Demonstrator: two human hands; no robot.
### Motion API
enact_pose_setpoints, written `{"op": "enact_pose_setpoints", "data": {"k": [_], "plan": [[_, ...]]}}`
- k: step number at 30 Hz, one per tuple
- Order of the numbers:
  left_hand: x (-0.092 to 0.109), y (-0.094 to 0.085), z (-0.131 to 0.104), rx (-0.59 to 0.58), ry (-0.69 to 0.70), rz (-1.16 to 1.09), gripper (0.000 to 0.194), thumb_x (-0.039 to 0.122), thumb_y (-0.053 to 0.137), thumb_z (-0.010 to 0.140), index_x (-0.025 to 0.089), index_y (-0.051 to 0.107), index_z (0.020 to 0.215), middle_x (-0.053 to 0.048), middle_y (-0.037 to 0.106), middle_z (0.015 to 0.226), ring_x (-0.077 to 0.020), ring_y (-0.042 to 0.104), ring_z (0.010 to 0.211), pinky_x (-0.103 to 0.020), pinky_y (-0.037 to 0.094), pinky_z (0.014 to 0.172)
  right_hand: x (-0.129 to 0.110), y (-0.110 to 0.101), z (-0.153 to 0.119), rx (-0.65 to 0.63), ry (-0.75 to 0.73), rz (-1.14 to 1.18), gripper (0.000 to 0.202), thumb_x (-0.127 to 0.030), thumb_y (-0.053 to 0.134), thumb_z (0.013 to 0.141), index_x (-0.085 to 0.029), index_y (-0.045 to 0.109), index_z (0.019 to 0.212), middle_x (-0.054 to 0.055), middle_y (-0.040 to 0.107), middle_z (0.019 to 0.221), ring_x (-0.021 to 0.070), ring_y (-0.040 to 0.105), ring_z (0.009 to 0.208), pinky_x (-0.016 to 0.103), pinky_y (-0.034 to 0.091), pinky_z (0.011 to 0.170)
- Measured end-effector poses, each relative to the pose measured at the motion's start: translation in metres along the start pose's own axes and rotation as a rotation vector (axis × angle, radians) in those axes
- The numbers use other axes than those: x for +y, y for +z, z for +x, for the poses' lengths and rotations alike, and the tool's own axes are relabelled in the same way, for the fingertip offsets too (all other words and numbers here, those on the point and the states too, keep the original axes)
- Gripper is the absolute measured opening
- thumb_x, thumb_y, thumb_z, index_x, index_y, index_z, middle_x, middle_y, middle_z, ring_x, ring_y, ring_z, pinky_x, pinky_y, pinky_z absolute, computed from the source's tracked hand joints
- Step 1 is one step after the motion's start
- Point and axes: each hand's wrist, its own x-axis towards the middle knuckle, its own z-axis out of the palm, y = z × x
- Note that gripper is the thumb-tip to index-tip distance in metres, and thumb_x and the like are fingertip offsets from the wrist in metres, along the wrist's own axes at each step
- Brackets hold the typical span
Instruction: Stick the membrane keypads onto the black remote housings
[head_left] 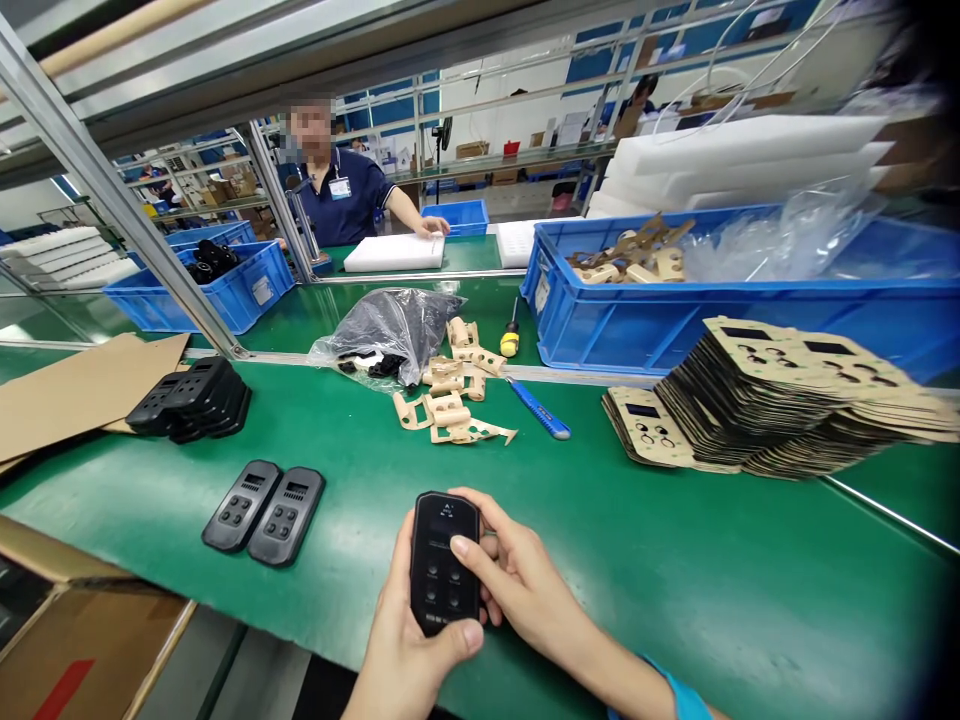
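Note:
A black handheld device (444, 580) with a small screen window and several round buttons is held upright-facing between both hands above the green table. My left hand (420, 640) wraps its left side and bottom, thumb across the lower edge. My right hand (517, 570) grips the right side, thumb pressed on the face near the window and fingers behind the edge. To the left, two similar black devices (286, 517) lie side by side, with a stack of black housings (199, 398) farther back.
Peeled tan backing papers (450, 415), a blue utility knife (538, 408), a yellow screwdriver (510, 338) and a plastic bag (390, 330) lie ahead. Stacked adhesive panels (720, 400) stand right, before a blue bin (675, 325). A cardboard box (90, 650) is lower left. Across the bench stands a person (345, 200).

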Motion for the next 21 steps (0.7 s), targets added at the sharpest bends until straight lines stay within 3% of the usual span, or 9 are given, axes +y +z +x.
{"op": "enact_pose_setpoints", "data": {"k": [4,7,9,12,15,17,19,21], "plan": [[-0.004,0.001,0.001,-0.005,-0.005,0.077,0.099,0.042,0.07,0.077,0.027,0.004,0.149,-0.013,0.047,0.141,-0.0309,0.055,0.118,-0.041,0.045,0.097,-0.003,-0.014,0.007,-0.088,-0.022,-0.059,0.046,-0.046,0.045,0.088,-0.019,0.038,0.124,-0.006,0.053,0.063,0.0073,0.045,0.038,0.017,0.038,0.034],[-0.01,-0.003,0.002,0.013,0.051,0.172,0.094,0.05,0.063,0.08,0.025,0.004,0.149,-0.014,0.039,0.146,-0.0303,0.045,0.127,-0.039,0.04,0.103,-0.006,-0.044,0.019,-0.08,-0.059,-0.273,0.038,-0.04,0.041,0.09,-0.021,0.036,0.123,-0.003,0.054,0.078,0.0068,0.044,0.043,0.017,0.037,0.036],[-0.015,-0.01,0.003,0.017,0.069,0.211,0.091,0.05,0.064,0.079,0.027,0.011,0.149,-0.013,0.033,0.15,-0.0302,0.042,0.13,-0.038,0.039,0.103,-0.007,-0.07,0.028,-0.006,-0.065,-0.416,0.032,-0.035,0.043,0.09,-0.021,0.041,0.119,-0.004,0.052,0.077,0.0082,0.046,0.048,0.019,0.039,0.041],[-0.018,-0.022,0.005,0.009,0.051,0.275,0.077,0.048,0.065,0.079,0.029,0.03,0.144,-0.013,0.038,0.147,-0.0303,0.046,0.127,-0.039,0.04,0.102,-0.009,-0.106,0.036,0.104,-0.046,-0.625,0.027,-0.03,0.053,0.087,-0.021,0.053,0.112,-0.002,0.055,0.078,0.0124,0.053,0.06,0.024,0.046,0.057],[-0.016,-0.029,0.006,-0.016,0.053,0.322,0.064,0.048,0.064,0.08,0.03,0.042,0.138,-0.012,0.042,0.144,-0.0298,0.047,0.125,-0.039,0.041,0.101,-0.014,-0.13,0.035,0.284,-0.008,-0.843,0.031,-0.022,0.055,0.085,-0.017,0.054,0.116,0.007,0.059,0.1,0.0201,0.058,0.083,0.034,0.048,0.077],[-0.014,-0.03,0.005,-0.028,0.048,0.348,0.06,0.048,0.063,0.081,0.031,0.045,0.136,-0.011,0.043,0.143,-0.0294,0.047,0.124,-0.038,0.042,0.1,-0.018,-0.142,0.031,0.45,0.036,-0.975,0.037,-0.01,0.053,0.082,-0.012,0.052,0.119,0.017,0.054,0.117,0.0288,0.052,0.105,0.043,0.043,0.09],[-0.013,-0.03,0.004,-0.029,0.029,0.368,0.058,0.049,0.062,0.081,0.032,0.048,0.134,-0.01,0.045,0.142,-0.029,0.047,0.125,-0.037,0.042,0.101,-0.021,-0.151,0.025,0.584,0.105,-1.074,0.036,0.0,0.05,0.076,-0.007,0.058,0.11,0.024,0.053,0.118,0.0371,0.046,0.114,0.051,0.04,0.091],[-0.013,-0.031,0.004,-0.025,0.015,0.375,0.058,0.05,0.063,0.08,0.032,0.049,0.133,-0.01,0.046,0.141,-0.0291,0.047,0.125,-0.036,0.042,0.101,-0.024,-0.159,0.02,0.653,0.175,-1.126,0.026,0.004,0.048,0.075,-0.006,0.064,0.092,0.026,0.059,0.1,0.0402,0.052,0.104,0.052,0.044,0.082]]}}
